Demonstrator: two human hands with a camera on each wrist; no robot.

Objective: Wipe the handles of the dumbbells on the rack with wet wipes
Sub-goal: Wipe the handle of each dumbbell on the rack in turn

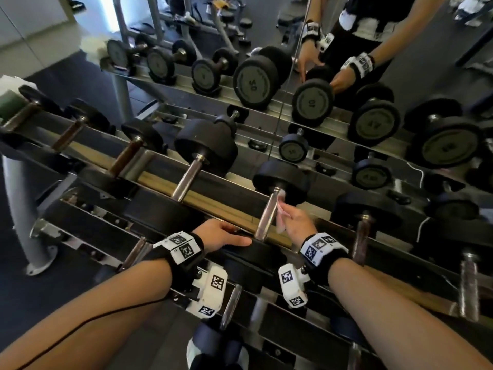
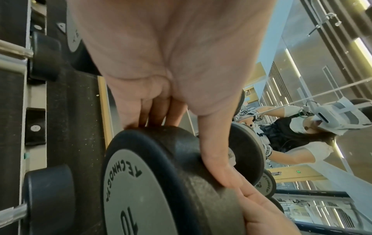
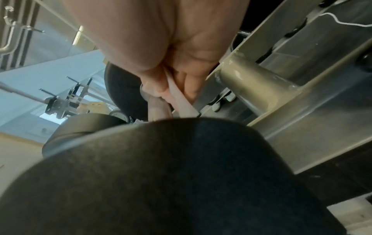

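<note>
The dumbbell marked 10 (image 2: 138,182) lies on the top tier of the rack (image 1: 213,204), with its chrome handle (image 1: 268,217) pointing away from me. My right hand (image 1: 292,221) pinches a pale wet wipe (image 1: 281,213) and holds it against the right side of that handle. In the right wrist view the wipe (image 3: 181,100) hangs between thumb and fingers, just behind the near black head (image 3: 181,174). My left hand (image 1: 232,236) rests on the near head (image 1: 257,253). Its fingers (image 2: 153,114) lie over the rim and the thumb (image 2: 213,159) along the side.
More dumbbells sit on the top tier to the left (image 1: 186,180) and right (image 1: 361,231), and others on the lower tier (image 1: 230,303). A mirror (image 1: 293,62) behind the rack reflects it and my arms. A white and green pack (image 1: 10,100) sits at the far left end.
</note>
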